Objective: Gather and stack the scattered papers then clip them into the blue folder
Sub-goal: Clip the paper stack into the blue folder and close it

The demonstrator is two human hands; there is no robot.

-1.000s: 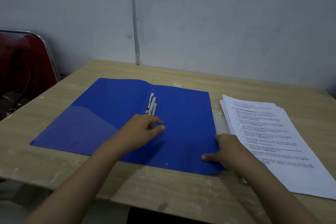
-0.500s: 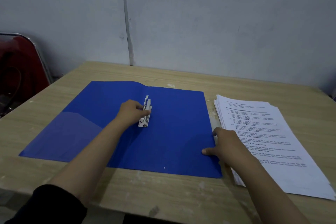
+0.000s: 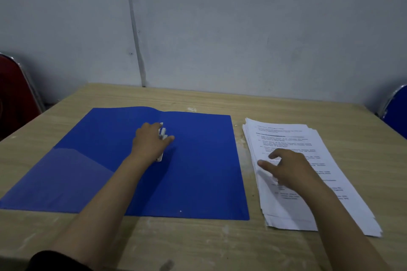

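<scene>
Nothing is gripped by the right hand: its loosely spread fingers now hover over the papers, having left the folder edge, so pickup seems next. Farther off, the metal clip at the fold is held by the left hand, fingers curled on it. Smooth blue plastic lies open, flat on grained wood table; the printed sheets sit roughly squared just beside.
</scene>
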